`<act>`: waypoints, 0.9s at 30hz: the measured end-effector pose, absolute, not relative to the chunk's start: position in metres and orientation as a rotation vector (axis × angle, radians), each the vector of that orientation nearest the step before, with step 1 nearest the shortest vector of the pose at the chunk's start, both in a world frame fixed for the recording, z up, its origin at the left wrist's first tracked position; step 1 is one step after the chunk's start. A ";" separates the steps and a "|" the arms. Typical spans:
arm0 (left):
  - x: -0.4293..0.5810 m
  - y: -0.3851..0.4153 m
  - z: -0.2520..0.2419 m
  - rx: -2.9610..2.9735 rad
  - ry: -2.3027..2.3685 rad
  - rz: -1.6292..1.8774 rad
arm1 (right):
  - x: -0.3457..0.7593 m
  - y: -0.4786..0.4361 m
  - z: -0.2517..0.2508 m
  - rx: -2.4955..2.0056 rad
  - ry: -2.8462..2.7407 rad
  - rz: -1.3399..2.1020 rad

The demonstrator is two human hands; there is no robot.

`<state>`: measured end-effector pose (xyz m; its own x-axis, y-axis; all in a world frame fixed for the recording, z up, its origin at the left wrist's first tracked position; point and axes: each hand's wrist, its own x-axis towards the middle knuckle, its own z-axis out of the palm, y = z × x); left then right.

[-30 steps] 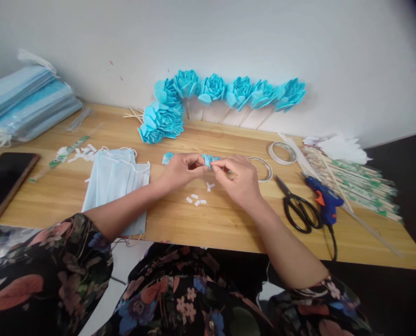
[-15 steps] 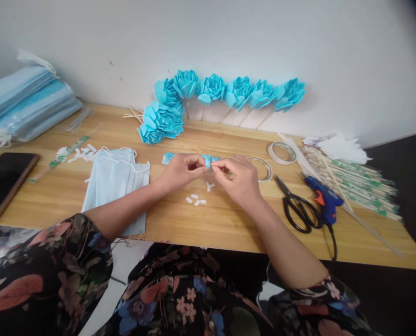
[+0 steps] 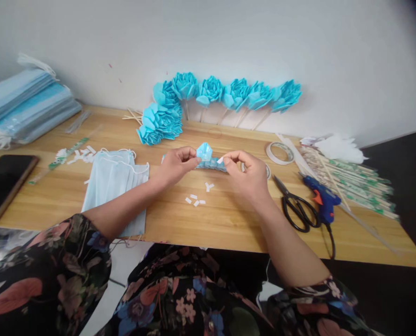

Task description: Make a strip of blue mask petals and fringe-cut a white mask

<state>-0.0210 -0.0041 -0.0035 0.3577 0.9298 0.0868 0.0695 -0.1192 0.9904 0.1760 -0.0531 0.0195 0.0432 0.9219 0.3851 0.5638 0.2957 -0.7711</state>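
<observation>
Left hand [image 3: 174, 165] and right hand [image 3: 251, 175] hold a half-folded blue piece [image 3: 205, 153] just above the table [image 3: 200, 224], fingers pinched on its ends. Finished blue flowers [image 3: 229, 91] line the wall; flat masks [image 3: 115, 179] lie uncut.

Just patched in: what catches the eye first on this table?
A row of bright blue flowers on sticks leans against the white wall at the back. At centre, the left hand and right hand hold a small blue folded piece between them. Black scissors and a blue glue gun lie to the right.
</observation>
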 end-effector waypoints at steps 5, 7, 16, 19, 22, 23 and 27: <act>-0.022 -0.002 -0.004 1.417 0.952 1.005 | 0.174 -0.058 0.022 -1.302 -2.098 0.885; -0.021 -0.003 -0.005 1.405 0.929 1.003 | 0.173 -0.060 0.021 -1.310 -2.215 0.944; -0.020 -0.005 -0.001 1.501 0.861 0.927 | 0.197 -0.042 0.011 -1.399 -1.761 0.791; -0.021 -0.006 0.000 1.564 0.834 0.887 | 0.197 -0.040 0.008 -1.322 -1.657 0.839; -0.021 -0.006 -0.003 1.615 0.833 0.871 | 0.192 -0.041 0.005 -1.277 -1.634 0.884; -0.020 -0.007 -0.005 1.631 0.838 0.866 | 0.191 -0.041 0.004 -1.264 -1.636 0.893; -0.021 -0.007 -0.005 1.698 0.900 0.858 | 0.194 -0.037 0.004 -1.241 -1.589 0.857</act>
